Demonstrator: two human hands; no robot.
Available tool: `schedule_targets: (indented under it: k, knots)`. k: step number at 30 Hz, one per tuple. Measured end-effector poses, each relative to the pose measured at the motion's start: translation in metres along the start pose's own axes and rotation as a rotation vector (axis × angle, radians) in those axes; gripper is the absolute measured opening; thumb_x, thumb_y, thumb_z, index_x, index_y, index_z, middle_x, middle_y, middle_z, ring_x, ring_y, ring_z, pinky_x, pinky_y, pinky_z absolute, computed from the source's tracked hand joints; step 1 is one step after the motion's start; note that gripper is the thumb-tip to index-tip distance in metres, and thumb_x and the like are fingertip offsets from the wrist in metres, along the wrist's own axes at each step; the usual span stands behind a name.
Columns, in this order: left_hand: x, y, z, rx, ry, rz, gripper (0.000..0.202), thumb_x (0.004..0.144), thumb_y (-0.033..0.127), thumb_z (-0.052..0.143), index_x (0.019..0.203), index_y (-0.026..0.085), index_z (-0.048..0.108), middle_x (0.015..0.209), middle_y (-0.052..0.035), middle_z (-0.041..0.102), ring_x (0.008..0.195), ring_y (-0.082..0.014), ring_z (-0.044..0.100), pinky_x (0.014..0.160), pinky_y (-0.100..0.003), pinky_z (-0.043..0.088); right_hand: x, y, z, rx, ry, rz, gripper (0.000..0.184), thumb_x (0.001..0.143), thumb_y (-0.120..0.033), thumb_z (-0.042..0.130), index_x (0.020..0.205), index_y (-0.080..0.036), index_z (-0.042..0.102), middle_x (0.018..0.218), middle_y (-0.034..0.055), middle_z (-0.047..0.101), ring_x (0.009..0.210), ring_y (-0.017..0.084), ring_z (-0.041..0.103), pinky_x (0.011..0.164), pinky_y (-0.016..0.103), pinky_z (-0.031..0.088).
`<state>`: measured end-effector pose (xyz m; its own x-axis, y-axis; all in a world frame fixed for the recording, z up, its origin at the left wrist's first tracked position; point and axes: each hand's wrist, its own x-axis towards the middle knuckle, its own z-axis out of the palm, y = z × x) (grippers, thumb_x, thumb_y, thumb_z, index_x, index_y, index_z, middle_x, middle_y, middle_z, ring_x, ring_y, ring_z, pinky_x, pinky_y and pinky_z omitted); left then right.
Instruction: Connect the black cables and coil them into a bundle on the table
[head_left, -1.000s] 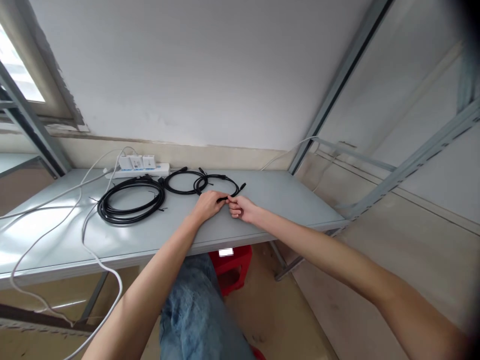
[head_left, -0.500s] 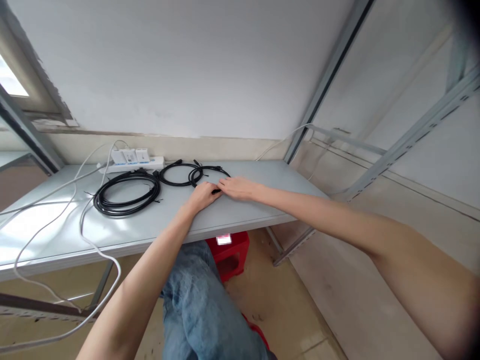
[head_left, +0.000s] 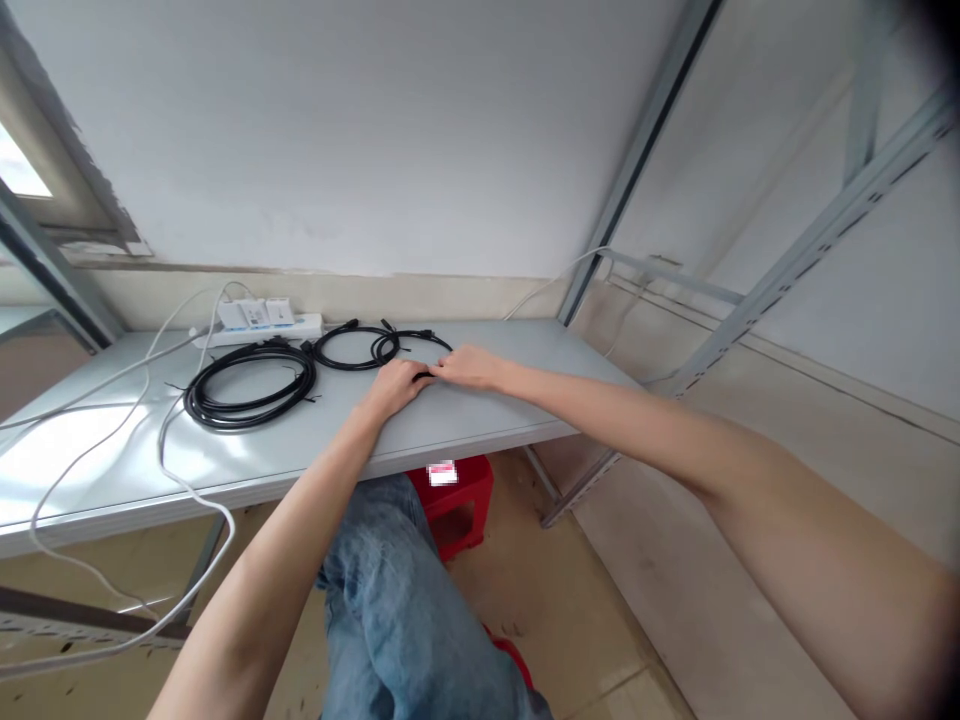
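Three coils of black cable lie on the grey shelf top. At the near side of the rightmost black cable coil, my left hand has its fingers closed on the cable. My right hand meets it from the right, its fingertips pinched on the same coil. Between the two hands a short dark piece of the cable shows; the rest of that side is hidden under the fingers. A middle black cable coil overlaps the held one. Farther left rests a thicker black cable coil.
Behind the coils, a white power strip carries several white plug-in adapters. White cords trail over the shelf's left front edge. Metal uprights stand at both ends. Below is a red stool.
The view has shifted slightly. Both hands stay at the near side of the rightmost coil, with only small finger movement. The other coils lie as before.
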<state>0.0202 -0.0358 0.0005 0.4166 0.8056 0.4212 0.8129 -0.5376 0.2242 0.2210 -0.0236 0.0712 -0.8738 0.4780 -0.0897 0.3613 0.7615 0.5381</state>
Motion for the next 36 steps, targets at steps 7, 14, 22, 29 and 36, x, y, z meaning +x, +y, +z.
schedule_targets:
  k: [7, 14, 22, 29, 36]
  knots:
    - [0.002, -0.002, 0.004, 0.033, -0.027, -0.079, 0.040, 0.102, 0.048, 0.053, 0.099, 0.018, 0.079, 0.099, -0.0152, 0.079, 0.098, -0.0290, 0.072, 0.078, -0.032, 0.048, 0.005, -0.007, 0.003, -0.013, 0.015, -0.002, 0.029, 0.109, -0.015, 0.038, 0.130, -0.010, 0.056, 0.100, 0.0123, 0.073, 0.074, 0.019, 0.066, 0.058, 0.030, 0.036]
    - [0.002, 0.001, -0.001, -0.037, 0.001, -0.079, 0.032, 0.099, 0.041, 0.058, 0.101, 0.020, 0.081, 0.096, -0.0123, 0.080, 0.092, -0.0269, 0.073, 0.077, -0.030, 0.048, 0.008, 0.000, 0.007, -0.062, 0.091, 0.016, 0.024, 0.109, -0.023, 0.045, 0.123, -0.008, 0.058, 0.104, 0.0168, 0.071, 0.095, 0.025, 0.065, 0.068, 0.031, 0.044]
    - [0.002, 0.001, -0.002, -0.126, 0.015, -0.056, 0.031, 0.097, 0.044, 0.062, 0.104, 0.022, 0.083, 0.089, -0.0103, 0.080, 0.087, -0.0262, 0.073, 0.077, -0.030, 0.048, 0.021, 0.017, 0.013, -0.096, 0.160, -0.091, 0.023, 0.107, -0.029, 0.055, 0.107, -0.009, 0.066, 0.097, 0.0152, 0.072, 0.098, 0.025, 0.063, 0.076, 0.033, 0.043]
    - [0.003, -0.001, 0.000, -0.088, -0.005, -0.048, 0.028, 0.098, 0.039, 0.061, 0.100, 0.020, 0.083, 0.098, -0.0132, 0.081, 0.093, -0.0272, 0.074, 0.079, -0.031, 0.048, 0.017, 0.013, 0.016, -0.124, 0.134, -0.175, 0.025, 0.105, -0.009, 0.046, 0.102, -0.008, 0.070, 0.094, 0.0146, 0.074, 0.092, 0.023, 0.064, 0.075, 0.033, 0.043]
    - [0.004, -0.006, 0.006, -0.078, 0.006, -0.065, 0.030, 0.098, 0.040, 0.060, 0.092, 0.019, 0.082, 0.094, -0.0143, 0.080, 0.090, -0.0275, 0.073, 0.074, -0.031, 0.046, 0.012, 0.008, 0.012, -0.089, 0.162, -0.137, 0.026, 0.104, -0.007, 0.044, 0.106, -0.009, 0.070, 0.089, 0.0134, 0.073, 0.086, 0.021, 0.064, 0.072, 0.032, 0.042]
